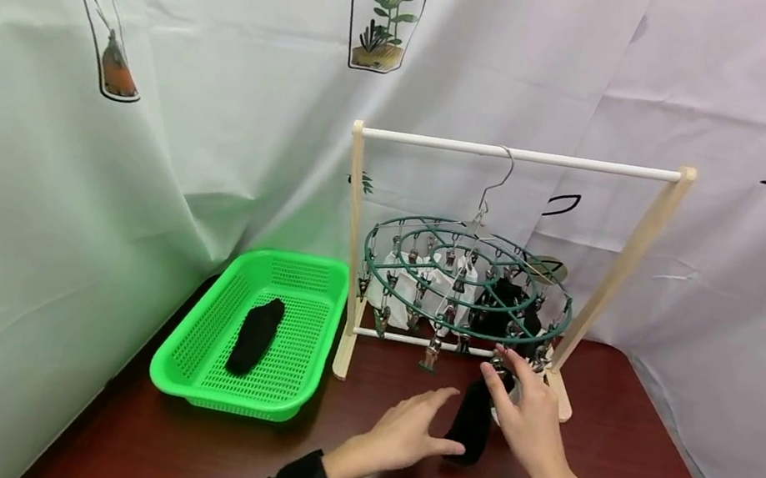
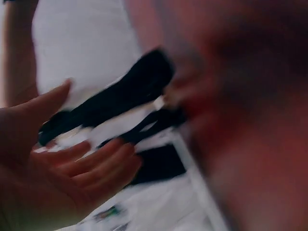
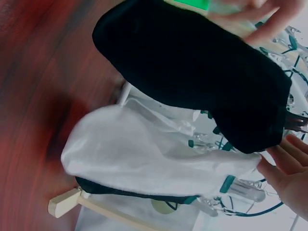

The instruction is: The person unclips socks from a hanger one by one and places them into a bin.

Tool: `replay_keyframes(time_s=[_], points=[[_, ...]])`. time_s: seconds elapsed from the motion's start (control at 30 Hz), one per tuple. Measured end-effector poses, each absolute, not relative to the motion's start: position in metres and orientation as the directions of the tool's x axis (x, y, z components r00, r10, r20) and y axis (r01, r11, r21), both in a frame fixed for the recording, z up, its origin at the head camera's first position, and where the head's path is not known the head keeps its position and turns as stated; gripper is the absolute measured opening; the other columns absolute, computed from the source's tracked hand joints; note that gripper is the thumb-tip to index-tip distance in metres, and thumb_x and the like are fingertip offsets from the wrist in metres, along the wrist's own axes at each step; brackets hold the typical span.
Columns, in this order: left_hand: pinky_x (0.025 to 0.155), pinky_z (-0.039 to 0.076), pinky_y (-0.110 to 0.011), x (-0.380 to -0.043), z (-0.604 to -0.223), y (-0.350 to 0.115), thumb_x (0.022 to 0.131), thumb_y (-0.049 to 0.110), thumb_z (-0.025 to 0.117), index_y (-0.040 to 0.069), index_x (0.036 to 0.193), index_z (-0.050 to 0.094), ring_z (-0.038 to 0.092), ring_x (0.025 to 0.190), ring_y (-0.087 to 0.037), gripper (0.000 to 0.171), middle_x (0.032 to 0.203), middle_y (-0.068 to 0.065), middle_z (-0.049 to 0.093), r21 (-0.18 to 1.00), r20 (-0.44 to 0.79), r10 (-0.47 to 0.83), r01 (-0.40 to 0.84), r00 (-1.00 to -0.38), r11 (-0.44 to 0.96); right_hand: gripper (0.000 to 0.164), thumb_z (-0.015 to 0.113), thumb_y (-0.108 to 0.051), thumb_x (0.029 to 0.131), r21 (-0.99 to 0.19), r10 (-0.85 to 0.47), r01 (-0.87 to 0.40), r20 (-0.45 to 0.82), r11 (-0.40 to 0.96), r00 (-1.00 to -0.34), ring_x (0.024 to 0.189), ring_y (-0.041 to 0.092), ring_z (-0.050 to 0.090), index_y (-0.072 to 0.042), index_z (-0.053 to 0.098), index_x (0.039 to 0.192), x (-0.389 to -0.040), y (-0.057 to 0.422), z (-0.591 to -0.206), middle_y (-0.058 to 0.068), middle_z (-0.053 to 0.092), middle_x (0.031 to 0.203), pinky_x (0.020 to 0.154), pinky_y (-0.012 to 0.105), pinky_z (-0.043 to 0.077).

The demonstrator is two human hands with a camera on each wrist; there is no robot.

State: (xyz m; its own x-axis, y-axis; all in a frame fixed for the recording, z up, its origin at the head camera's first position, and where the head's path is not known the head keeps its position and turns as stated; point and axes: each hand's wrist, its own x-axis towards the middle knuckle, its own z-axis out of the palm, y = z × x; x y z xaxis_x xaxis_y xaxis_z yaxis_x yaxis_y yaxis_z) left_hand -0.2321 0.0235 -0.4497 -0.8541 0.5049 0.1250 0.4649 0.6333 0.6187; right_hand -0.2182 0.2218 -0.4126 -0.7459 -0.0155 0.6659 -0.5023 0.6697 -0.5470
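Observation:
A black sock [image 1: 472, 423] hangs toe-down from a clip at the front right of the green round clip hanger [image 1: 430, 323]. My right hand [image 1: 535, 421] is at the sock's top beside the clip, thumb and index finger apart. In the right wrist view, the fingertips are right at the cuff of the black sock [image 3: 192, 62]. My left hand [image 1: 400, 428] is just left of the sock's toe, thumb and fingers spread; the left wrist view shows no sock in its grasp. A white sock [image 3: 125, 149] hangs beside the black one.
The hanger hooks onto the white bar [image 1: 437, 143] of a wooden stand [image 1: 645, 241]. White socks [image 1: 401, 289] and black socks [image 1: 497, 305] hang farther back. A green basket [image 1: 178, 374] on the left contains another black sock [image 1: 256, 336]. A printed curtain [image 1: 227, 78] hangs behind.

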Motion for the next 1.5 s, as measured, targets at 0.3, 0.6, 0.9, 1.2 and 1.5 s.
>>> replay_keyframes(time_s=[0.3,0.6,0.9,1.2,1.5], points=[[0.092,0.060,-0.027,-0.331,-0.582,0.067,0.100,0.049,0.083,0.022,0.154,0.062,0.075,0.112,-0.005,0.064,0.125,0.013,0.077,0.955,0.142,0.594,0.268,-0.792,0.129,0.020,0.074,-0.006,0.106,-0.508,-0.047,-0.542,0.700,0.670,-0.713,0.057,0.004,0.043,0.003,0.077,0.124,-0.229,0.212,-0.415,0.017,0.081,0.107,0.061,0.032,0.045],[0.083,0.063,-0.028,-0.332,-0.599,0.058,0.114,0.038,0.067,0.021,0.128,0.078,0.080,0.093,-0.009,0.025,0.107,0.011,0.081,0.968,0.147,0.627,0.240,-0.765,0.067,0.013,0.076,-0.009,0.105,-0.520,-0.025,-0.508,0.681,0.687,-0.732,0.053,-0.001,0.028,-0.001,0.079,0.115,-0.229,0.215,-0.412,0.003,0.069,0.077,0.054,0.029,0.035],[0.084,0.062,-0.032,-0.269,-0.550,0.029,0.120,0.032,0.053,0.002,0.151,0.064,0.076,0.104,-0.012,0.045,0.127,-0.002,0.078,0.956,0.187,0.578,0.283,-0.794,0.080,0.012,0.085,-0.004,0.094,-0.519,-0.026,-0.575,0.727,0.633,-0.686,0.062,0.003,0.049,-0.011,0.076,0.089,-0.223,0.216,-0.411,-0.006,0.069,0.078,0.062,0.025,0.041],[0.093,0.059,-0.030,-0.276,-0.579,0.023,0.120,0.038,0.051,0.007,0.150,0.067,0.072,0.115,-0.009,0.046,0.133,0.000,0.077,0.936,0.244,0.592,0.347,-0.768,0.064,0.017,0.086,-0.004,0.092,-0.597,-0.013,-0.582,0.692,0.552,-0.722,0.071,0.001,0.057,-0.017,0.078,0.086,-0.219,0.214,-0.409,-0.009,0.069,0.079,0.065,0.025,0.045],[0.094,0.060,-0.032,-0.260,-0.547,0.015,0.124,0.037,0.039,0.001,0.151,0.064,0.072,0.120,-0.011,0.052,0.138,-0.005,0.075,0.899,0.264,0.631,0.423,-0.729,0.113,0.024,0.088,0.002,0.086,-0.487,0.008,-0.698,0.823,0.525,-0.568,0.057,0.002,0.043,-0.017,0.077,0.076,-0.228,0.206,-0.414,-0.006,0.069,0.068,0.055,0.021,0.033]])
